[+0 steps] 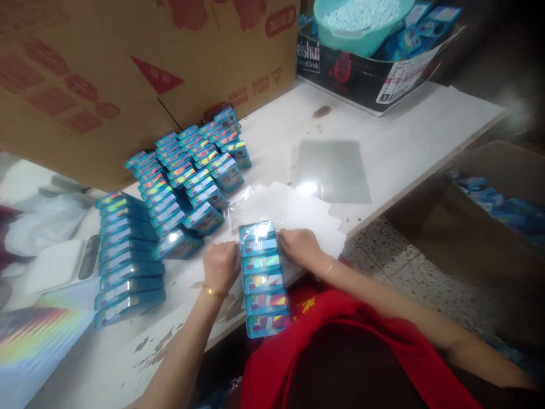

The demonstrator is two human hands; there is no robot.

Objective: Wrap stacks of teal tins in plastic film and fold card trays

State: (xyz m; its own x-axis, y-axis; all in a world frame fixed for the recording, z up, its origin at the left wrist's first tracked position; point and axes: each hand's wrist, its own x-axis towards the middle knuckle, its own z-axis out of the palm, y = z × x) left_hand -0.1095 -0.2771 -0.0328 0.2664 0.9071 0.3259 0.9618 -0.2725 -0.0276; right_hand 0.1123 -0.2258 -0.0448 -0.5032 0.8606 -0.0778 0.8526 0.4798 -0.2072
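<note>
Row of blue boxes [264, 282] lies between your left hand [220, 266] and right hand [300, 247], which flank its far half, neither clearly nearer. Long axis runs from the worktop [400, 142] toward you. Both grips curled; cannot tell whether either pinches anything.

Lane over tabletop [409, 122] between standing blue boxes [182, 174] and black carton [364, 82]; brown carton [149, 113] walls back; wrapped boxes [263, 283] partly block near edge.

A white, stained table [426, 125] bears rows of blue boxes [170, 217]; flat translucent sheets [334, 170] lie right of them. A black carton [361, 85] stands toward its far end.
</note>
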